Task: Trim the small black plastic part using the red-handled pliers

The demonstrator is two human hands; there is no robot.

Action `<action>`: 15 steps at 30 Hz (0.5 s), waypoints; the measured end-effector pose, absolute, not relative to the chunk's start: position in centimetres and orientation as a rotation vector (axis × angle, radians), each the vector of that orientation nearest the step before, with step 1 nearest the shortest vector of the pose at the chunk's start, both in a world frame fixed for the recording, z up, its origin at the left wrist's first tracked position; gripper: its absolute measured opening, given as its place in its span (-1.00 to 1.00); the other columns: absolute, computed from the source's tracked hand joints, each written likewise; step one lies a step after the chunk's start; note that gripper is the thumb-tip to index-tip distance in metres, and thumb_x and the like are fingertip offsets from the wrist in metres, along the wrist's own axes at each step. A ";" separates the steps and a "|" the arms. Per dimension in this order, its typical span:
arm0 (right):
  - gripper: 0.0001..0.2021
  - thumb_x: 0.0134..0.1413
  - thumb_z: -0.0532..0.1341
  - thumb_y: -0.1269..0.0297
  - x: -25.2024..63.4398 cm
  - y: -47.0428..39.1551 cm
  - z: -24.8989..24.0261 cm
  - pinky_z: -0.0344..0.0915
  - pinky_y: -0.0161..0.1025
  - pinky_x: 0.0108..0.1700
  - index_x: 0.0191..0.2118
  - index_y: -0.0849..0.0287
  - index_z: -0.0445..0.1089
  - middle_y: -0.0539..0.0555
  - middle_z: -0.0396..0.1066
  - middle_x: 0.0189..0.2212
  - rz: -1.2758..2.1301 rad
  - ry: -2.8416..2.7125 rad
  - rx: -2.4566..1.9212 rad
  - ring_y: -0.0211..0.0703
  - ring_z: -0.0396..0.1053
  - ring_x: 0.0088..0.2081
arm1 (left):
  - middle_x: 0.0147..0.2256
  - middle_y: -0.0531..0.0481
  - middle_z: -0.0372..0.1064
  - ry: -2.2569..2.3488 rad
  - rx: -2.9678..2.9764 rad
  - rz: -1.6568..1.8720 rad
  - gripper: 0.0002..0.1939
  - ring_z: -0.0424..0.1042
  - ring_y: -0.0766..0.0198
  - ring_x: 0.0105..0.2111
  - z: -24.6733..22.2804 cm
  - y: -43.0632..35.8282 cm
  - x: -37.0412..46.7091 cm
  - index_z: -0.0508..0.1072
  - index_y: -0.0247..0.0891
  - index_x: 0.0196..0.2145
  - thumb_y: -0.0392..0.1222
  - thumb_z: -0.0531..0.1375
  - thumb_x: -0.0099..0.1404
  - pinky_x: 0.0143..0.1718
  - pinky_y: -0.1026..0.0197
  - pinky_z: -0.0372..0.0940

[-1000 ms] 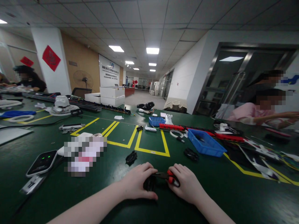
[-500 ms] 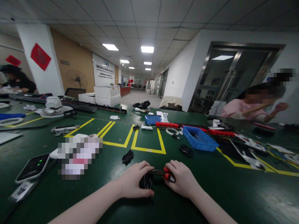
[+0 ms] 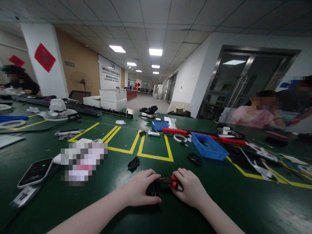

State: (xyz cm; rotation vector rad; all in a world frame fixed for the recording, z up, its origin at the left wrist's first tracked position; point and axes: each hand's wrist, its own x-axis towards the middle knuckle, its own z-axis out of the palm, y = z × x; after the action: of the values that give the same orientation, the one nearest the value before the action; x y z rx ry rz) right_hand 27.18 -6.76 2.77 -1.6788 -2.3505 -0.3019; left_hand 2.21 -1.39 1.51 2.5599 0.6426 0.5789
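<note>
My left hand (image 3: 143, 188) is closed around a shiny black bundle (image 3: 153, 189), partly hidden by the fingers; its kind does not show clearly. My right hand (image 3: 187, 187) grips pliers (image 3: 175, 183) by their red and black handles. The dark jaws point left and reach the top of the black bundle, near my left fingertips. Whether the jaws close on any part of it, I cannot tell. Just beyond my left hand lies a crumpled black bundle (image 3: 134, 164). Past my right hand rests a coiled black cable (image 3: 194, 159).
A blue bin (image 3: 209, 152) sits to the right, and a smaller blue bin (image 3: 160, 125) stands farther back. At left are a white device with a dark screen (image 3: 36, 173) and a blurred-out item. Yellow tape (image 3: 156, 158) marks the green table. Co-workers sit on both sides.
Both hands and the pliers stay almost in place. The black bundle has shifted slightly in my left hand. At right, the seated person's arm has lowered and another person has come into view.
</note>
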 end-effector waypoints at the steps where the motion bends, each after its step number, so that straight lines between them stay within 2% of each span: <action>1: -0.75 -0.03 0.27 0.24 27.2 -6.7 2.7 0.17 -0.16 -0.20 -0.19 0.17 0.40 0.10 0.41 -0.26 -0.307 -2.350 -1.678 -0.06 0.32 -0.25 | 0.08 -0.14 0.30 0.645 2.566 0.582 -0.28 0.36 0.01 0.00 1.5 -1.4 2.2 0.25 -0.19 0.21 0.14 0.27 0.18 0.05 0.03 0.26; 9: -0.63 0.01 0.29 -0.03 27.3 -6.6 2.8 0.16 -0.13 -0.19 -0.18 0.15 0.40 0.11 0.41 -0.26 -0.274 -2.366 -1.634 -0.03 0.33 -0.23 | 0.04 -0.14 0.36 0.673 2.631 0.559 -0.33 0.37 -0.01 -0.02 1.7 -1.6 2.4 0.30 -0.20 0.15 0.15 0.26 0.17 0.03 -0.01 0.25; 15: -0.64 0.01 0.30 -0.03 27.6 -6.7 2.9 0.16 -0.11 -0.15 -0.21 0.16 0.40 0.11 0.43 -0.28 -0.319 -2.351 -1.560 -0.02 0.32 -0.21 | 0.02 -0.13 0.36 0.672 2.652 0.557 -0.33 0.37 0.00 -0.04 1.6 -1.6 2.5 0.30 -0.20 0.16 0.19 0.24 0.20 0.02 -0.01 0.23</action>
State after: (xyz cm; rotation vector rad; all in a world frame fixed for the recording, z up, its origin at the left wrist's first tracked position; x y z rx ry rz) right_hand 27.62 -6.69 2.88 -1.5598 -2.3515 -0.3190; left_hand 2.48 -1.64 1.60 2.6517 0.6717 0.5567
